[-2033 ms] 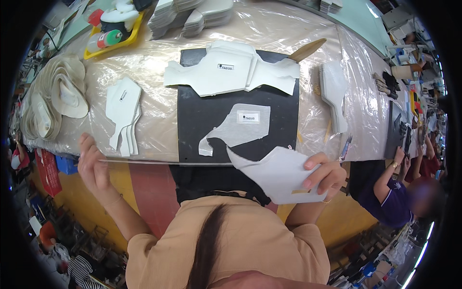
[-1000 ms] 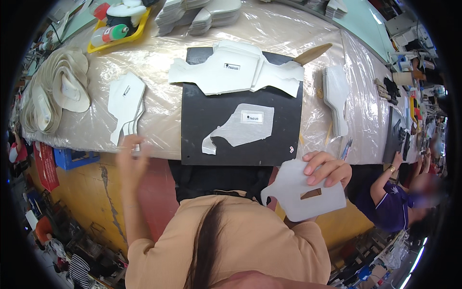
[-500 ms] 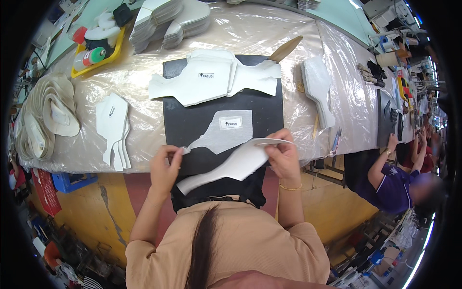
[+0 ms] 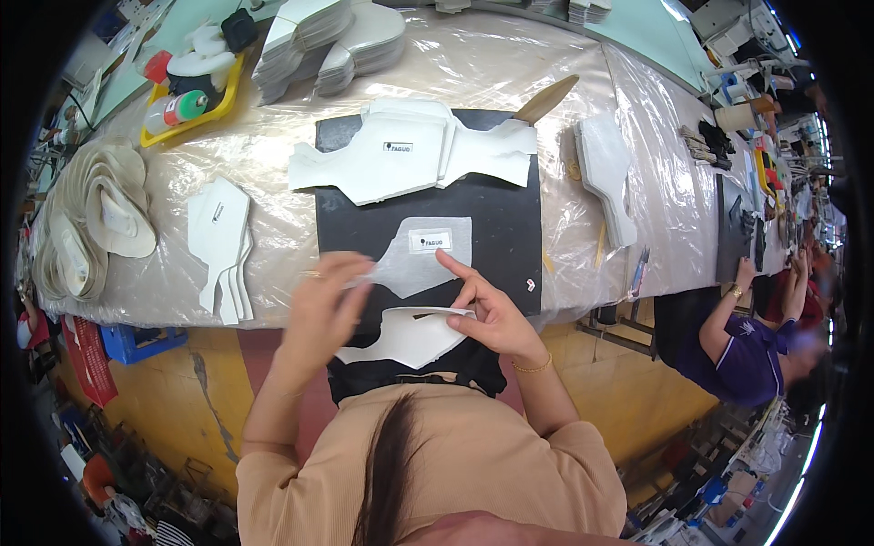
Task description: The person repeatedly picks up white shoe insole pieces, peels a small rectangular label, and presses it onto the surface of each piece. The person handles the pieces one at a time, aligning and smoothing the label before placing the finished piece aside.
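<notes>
On a black mat (image 4: 510, 205) lies a thin greyish-white shaped fabric piece (image 4: 410, 273) with a small printed label (image 4: 430, 240) on it. My right hand (image 4: 496, 318) pinches the end of a white cut-out piece (image 4: 410, 338) between thumb and curled fingers, at the mat's near edge. Its index finger stretches up to the label's lower edge. My left hand (image 4: 330, 305), smeared by motion, is over the left tip of the thin piece; its grip cannot be made out. Farther back, a stack of white shaped pieces (image 4: 391, 164) rests on the mat.
Stacks of white pieces stand left (image 4: 218, 223), right (image 4: 605, 173) and at the back (image 4: 305, 45). Beige insole-like pieces (image 4: 118, 214) are piled far left. A yellow tray (image 4: 218, 111) holds a bottle. A brown pointed tool (image 4: 546, 100) lies behind the mat. A co-worker (image 4: 746, 350) sits at right.
My right hand has moved left and lowered the white piece, its index finger now at the label. My left hand has shifted over the thin piece's tip. A small tag shows on the mat's right.
</notes>
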`<state>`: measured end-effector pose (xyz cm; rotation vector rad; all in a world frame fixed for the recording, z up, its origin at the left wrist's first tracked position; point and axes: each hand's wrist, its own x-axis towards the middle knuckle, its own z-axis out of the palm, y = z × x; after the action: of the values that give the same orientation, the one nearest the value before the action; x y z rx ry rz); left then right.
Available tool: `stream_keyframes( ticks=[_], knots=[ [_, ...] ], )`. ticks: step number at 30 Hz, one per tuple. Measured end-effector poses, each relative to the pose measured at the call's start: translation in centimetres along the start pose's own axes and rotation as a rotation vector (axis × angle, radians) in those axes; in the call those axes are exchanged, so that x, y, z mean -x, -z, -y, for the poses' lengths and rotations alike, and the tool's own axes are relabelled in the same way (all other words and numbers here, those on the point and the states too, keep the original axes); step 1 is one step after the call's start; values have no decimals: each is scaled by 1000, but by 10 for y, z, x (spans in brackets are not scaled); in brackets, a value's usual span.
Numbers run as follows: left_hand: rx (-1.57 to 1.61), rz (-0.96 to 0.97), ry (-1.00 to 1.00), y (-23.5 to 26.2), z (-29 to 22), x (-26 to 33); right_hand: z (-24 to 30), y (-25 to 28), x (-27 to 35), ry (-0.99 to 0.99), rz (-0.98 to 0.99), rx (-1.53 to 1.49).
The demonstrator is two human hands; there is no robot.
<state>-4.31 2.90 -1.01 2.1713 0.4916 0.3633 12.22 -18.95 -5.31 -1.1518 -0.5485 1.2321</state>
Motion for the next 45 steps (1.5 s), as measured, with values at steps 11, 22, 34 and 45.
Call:
stream_keyframes(
  ticks=[11, 22, 34, 45],
  knots=[
    [-346, 145, -465, -60, 24, -29, 6, 13, 0, -72, 34, 350],
    [-473, 139, -444, -68, 27, -28, 22, 12, -9, -133, 3, 535],
    [-590, 262, -394, -61, 21, -10, 36, 34, 6, -120, 134, 142],
    [878, 647, 361, 20, 15, -19, 12, 16, -7, 127, -97, -62]
  ],
)
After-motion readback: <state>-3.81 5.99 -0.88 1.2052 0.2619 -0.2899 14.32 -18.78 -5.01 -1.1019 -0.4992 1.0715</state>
